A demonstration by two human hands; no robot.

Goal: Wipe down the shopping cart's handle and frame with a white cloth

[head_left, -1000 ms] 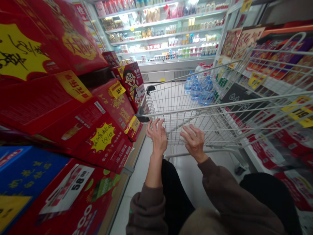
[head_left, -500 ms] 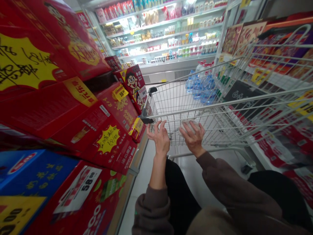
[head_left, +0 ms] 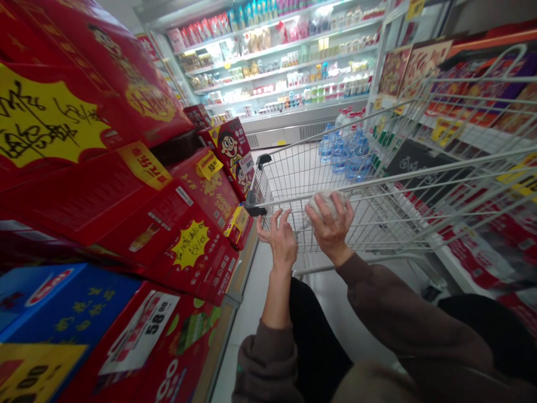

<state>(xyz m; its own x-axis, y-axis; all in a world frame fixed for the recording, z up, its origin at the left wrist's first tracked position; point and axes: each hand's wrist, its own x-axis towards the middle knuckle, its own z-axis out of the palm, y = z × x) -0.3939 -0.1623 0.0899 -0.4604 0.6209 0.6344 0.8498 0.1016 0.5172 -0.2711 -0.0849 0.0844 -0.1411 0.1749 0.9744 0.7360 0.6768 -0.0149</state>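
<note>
My right hand (head_left: 330, 226) is closed over a crumpled whitish wad (head_left: 338, 197), a cloth or thin plastic; I cannot tell which. The wad shows past my fingertips, close to the near side of a wire shopping cart (head_left: 369, 187). My left hand (head_left: 280, 239) is raised just below the cart's dark corner piece (head_left: 254, 205). Its fingers are bent and apart, with nothing in them. Whether either hand touches the wire cannot be made out.
Stacked red gift boxes (head_left: 126, 212) with price tags line the left side, a blue box (head_left: 62, 302) among them. Bottled water packs (head_left: 356, 157) stand on the floor beyond the cart. A lit refrigerated shelf unit (head_left: 272, 120) spans the back. Packaged goods (head_left: 482, 257) fill the right shelf.
My right hand has moved slightly up with the whitish wad, against the cart's top rail in view. My left hand has shifted a little to the right. The camera view has tilted slightly.
</note>
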